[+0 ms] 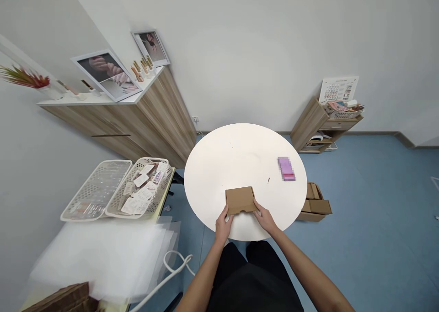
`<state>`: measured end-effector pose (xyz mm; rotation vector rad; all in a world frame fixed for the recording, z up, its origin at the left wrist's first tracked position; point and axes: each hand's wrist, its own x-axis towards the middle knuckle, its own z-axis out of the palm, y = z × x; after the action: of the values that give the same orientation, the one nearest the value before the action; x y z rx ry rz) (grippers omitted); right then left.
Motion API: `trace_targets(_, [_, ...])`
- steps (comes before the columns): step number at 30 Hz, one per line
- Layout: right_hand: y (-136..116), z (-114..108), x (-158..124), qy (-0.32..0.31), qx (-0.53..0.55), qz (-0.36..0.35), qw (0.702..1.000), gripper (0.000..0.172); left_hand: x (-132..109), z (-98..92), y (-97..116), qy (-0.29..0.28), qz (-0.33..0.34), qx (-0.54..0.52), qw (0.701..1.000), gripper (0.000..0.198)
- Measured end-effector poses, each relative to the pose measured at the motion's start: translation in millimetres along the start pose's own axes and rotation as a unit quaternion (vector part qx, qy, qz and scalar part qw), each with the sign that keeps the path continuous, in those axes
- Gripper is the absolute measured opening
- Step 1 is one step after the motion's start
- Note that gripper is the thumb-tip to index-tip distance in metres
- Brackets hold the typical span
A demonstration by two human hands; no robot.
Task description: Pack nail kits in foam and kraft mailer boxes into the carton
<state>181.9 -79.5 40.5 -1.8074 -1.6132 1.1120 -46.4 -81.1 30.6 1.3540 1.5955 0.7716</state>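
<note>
Brown carton (240,199), one — on white bench (219,152), left hand (223,224) and right hand (265,218) holding its near corners (seemingly closed). Risk: uneven squeezing could buckle cardboard.

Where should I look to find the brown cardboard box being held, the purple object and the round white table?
Brown cardboard box (240,199): head view, middle of its top face.
Purple object (286,168): head view, middle of its pixelated surface.
Round white table (250,140): head view, bare far part of its top.
</note>
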Motion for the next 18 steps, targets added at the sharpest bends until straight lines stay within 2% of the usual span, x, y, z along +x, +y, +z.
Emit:
trace_targets(4, [-23,-19,13,-0.003,0.026,0.015,1.000,0.049,14,-16.5,35,0.027,-0.046,-0.015,0.998,0.049])
trace_targets(9, [-46,-40,36,0.015,0.021,0.023,0.999,0.041,35,-37.7,70,0.049,-0.019,0.044,0.998,0.037])
trace_targets(13, [-62,-55,57,-0.039,0.035,0.057,0.997,0.029,57,-46.7,80,0.032,-0.026,0.103,0.994,0.027])
trace_targets(18, [-80,-75,78,-0.128,0.093,0.167,0.973,0.023,86,-54.5,84,-0.030,-0.073,0.062,0.995,0.017])
